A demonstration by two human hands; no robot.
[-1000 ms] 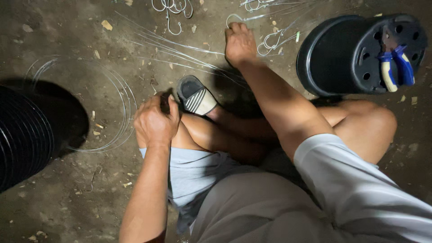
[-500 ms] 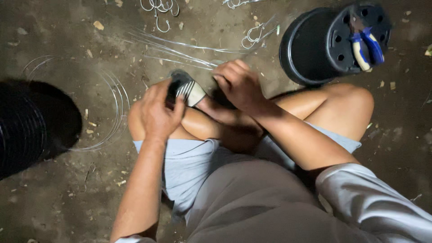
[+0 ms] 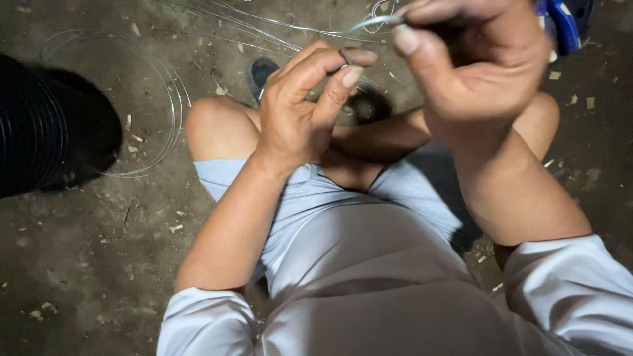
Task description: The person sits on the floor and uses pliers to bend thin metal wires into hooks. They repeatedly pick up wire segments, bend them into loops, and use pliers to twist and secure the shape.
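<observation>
Both hands are raised close to the camera in the upper middle of the frame, sharing one short piece of thin wire [image 3: 369, 24]. The left hand [image 3: 300, 109] pinches its lower end between thumb and forefinger, tips pressed together just left of centre; the right hand [image 3: 471, 62] closes around the other end at the top, fingers curled in — its grip partly blurred. The wire arcs pale and glossy between them. It looks light and springy, stiff enough to hold a bend yet likely to slip through bare skin, so a hold near each end suits it, as here. Behind, loose wire strands [image 3: 264, 20] lie on the dirt floor [image 3: 79, 264] at the upper edge, a wire coil [image 3: 173, 109] at upper left beside a black ribbed pot stack [image 3: 33, 125].
</observation>
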